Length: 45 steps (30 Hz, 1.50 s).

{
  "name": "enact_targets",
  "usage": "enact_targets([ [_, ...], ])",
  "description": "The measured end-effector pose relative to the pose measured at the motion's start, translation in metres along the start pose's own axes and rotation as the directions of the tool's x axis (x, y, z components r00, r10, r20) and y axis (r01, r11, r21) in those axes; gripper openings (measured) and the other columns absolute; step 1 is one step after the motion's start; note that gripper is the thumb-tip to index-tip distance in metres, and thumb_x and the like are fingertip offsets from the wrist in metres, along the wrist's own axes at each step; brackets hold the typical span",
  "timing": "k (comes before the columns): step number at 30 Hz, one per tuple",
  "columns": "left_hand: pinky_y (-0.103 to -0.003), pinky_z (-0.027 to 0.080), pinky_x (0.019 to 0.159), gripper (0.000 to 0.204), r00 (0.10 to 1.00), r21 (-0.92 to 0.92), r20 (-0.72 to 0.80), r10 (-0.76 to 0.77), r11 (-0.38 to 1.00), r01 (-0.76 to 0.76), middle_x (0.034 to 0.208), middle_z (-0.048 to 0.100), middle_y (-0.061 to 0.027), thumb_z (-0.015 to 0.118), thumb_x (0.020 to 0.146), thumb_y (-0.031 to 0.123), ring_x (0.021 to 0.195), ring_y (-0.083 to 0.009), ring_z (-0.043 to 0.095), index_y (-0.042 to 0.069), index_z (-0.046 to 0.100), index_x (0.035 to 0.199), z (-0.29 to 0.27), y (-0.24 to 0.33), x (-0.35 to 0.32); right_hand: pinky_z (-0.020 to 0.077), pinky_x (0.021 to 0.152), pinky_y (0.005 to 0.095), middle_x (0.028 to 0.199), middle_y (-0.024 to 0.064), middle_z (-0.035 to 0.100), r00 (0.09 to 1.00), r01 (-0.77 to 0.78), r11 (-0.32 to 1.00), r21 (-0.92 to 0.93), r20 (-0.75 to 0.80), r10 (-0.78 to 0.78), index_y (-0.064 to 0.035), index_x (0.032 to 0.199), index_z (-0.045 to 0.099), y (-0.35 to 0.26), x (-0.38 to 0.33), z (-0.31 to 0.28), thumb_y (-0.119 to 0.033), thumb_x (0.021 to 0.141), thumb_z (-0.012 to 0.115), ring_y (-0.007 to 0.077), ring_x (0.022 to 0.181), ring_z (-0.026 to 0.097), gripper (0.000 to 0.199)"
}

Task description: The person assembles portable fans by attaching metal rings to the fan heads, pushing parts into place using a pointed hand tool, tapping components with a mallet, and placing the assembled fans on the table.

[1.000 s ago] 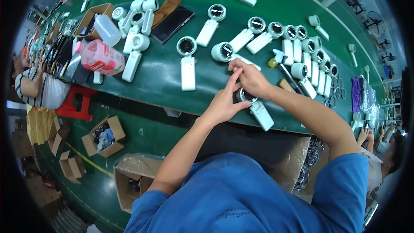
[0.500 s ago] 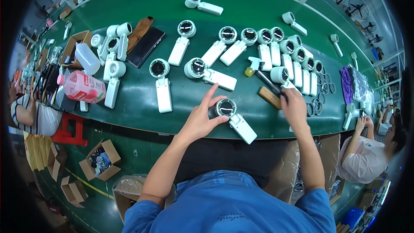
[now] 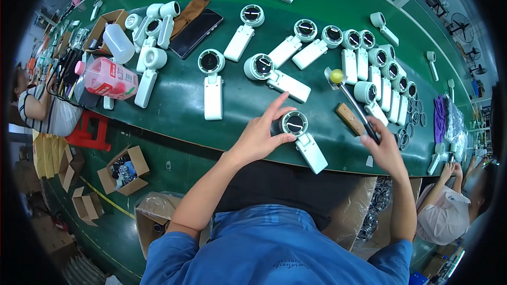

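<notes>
White plastic handheld fan with a round dark-faced head (image 3: 302,138) lies near the front edge of our green table (image 3: 174,100). Our left hand (image 3: 262,136) curls round its head, thumb and fingers touching the rim. Our right hand (image 3: 384,150) is closed on a dark-handled mallet with a yellow-green head (image 3: 353,104), lifted over a brown wooden block (image 3: 349,117).

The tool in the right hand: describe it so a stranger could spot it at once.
On the green table, look at its near edge, right of the row of white handheld fans. The right hand grips a small mallet with a dark handle; its yellow round head is the only one there.
</notes>
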<state>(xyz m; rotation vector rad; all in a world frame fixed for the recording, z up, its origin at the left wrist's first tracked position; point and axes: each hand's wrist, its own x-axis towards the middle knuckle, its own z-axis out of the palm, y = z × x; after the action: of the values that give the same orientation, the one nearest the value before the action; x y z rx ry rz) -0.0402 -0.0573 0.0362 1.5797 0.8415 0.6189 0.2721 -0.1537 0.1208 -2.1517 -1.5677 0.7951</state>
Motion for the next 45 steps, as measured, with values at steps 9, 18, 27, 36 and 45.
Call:
enact_targets([
  [9, -0.041, 0.037, 0.117, 0.099, 0.999, -0.073, 0.046, -0.005, 0.997, 0.008, 0.14, 0.06, -0.012, 0.082, 0.081, 0.011, 0.133, -0.0299, 0.055, 0.014, 0.022, 0.16, -0.003, -0.003, 0.007, 0.0516, 0.074, 0.0361, 0.093, 0.0176, 0.065, 0.941, 0.337, 0.94, -0.047, -0.019, -0.338, -0.0008, 0.14, 0.054, -0.017, -0.097, 0.015, -0.004, 0.095, 0.058, 0.0304, 0.075, 0.063, 0.045],
  [18, -0.041, 0.037, 0.117, 0.1, 0.996, -0.065, 0.081, -0.023, 0.997, 0.028, 0.141, 0.058, -0.0147, 0.083, 0.081, 0.012, 0.134, -0.0297, 0.054, 0.012, 0.022, 0.16, -0.006, -0.004, 0.008, 0.054, 0.074, 0.0394, 0.1, 0.0223, 0.068, 0.953, 0.298, 0.952, -0.07, -0.042, -0.301, -0.0006, 0.143, 0.052, -0.014, -0.086, 0.049, -0.002, 0.096, 0.059, 0.0351, 0.083, 0.068, 0.047],
  [27, -0.043, 0.04, 0.114, 0.104, 0.998, -0.041, 0.061, -0.014, 0.999, 0.017, 0.141, 0.059, -0.0146, 0.083, 0.081, 0.017, 0.133, -0.0343, 0.054, 0.012, 0.016, 0.16, -0.008, -0.006, 0.01, 0.0527, 0.069, 0.0376, 0.094, 0.0197, 0.067, 0.944, 0.327, 0.937, -0.127, 0.006, -0.328, 0.001, 0.143, 0.052, -0.026, -0.053, 0.053, -0.002, 0.096, 0.06, 0.0306, 0.075, 0.067, 0.048],
  [36, -0.043, 0.037, 0.115, 0.106, 0.996, -0.082, 0.085, -0.003, 0.997, 0.01, 0.137, 0.06, -0.0169, 0.084, 0.081, 0.017, 0.133, -0.0319, 0.054, 0.012, 0.015, 0.161, -0.007, -0.008, 0.006, 0.0505, 0.061, 0.0372, 0.089, 0.0171, 0.065, 0.898, 0.424, 0.889, -0.172, -0.049, -0.438, 0.0038, 0.14, 0.054, -0.034, -0.071, 0.049, 0.002, 0.092, 0.06, 0.03, 0.067, 0.063, 0.048],
  [45, -0.043, 0.039, 0.113, 0.112, 0.998, 0.032, 0.06, -0.034, 0.999, 0.032, 0.138, 0.059, -0.0223, 0.085, 0.08, 0.021, 0.132, -0.0354, 0.055, 0.011, 0.009, 0.161, -0.008, -0.007, 0.007, 0.0524, 0.062, 0.0375, 0.091, 0.0176, 0.066, 0.791, 0.582, 0.797, -0.161, -0.114, -0.601, 0.0047, 0.138, 0.054, -0.03, -0.077, 0.061, 0.003, 0.091, 0.06, 0.0322, 0.07, 0.065, 0.048],
])
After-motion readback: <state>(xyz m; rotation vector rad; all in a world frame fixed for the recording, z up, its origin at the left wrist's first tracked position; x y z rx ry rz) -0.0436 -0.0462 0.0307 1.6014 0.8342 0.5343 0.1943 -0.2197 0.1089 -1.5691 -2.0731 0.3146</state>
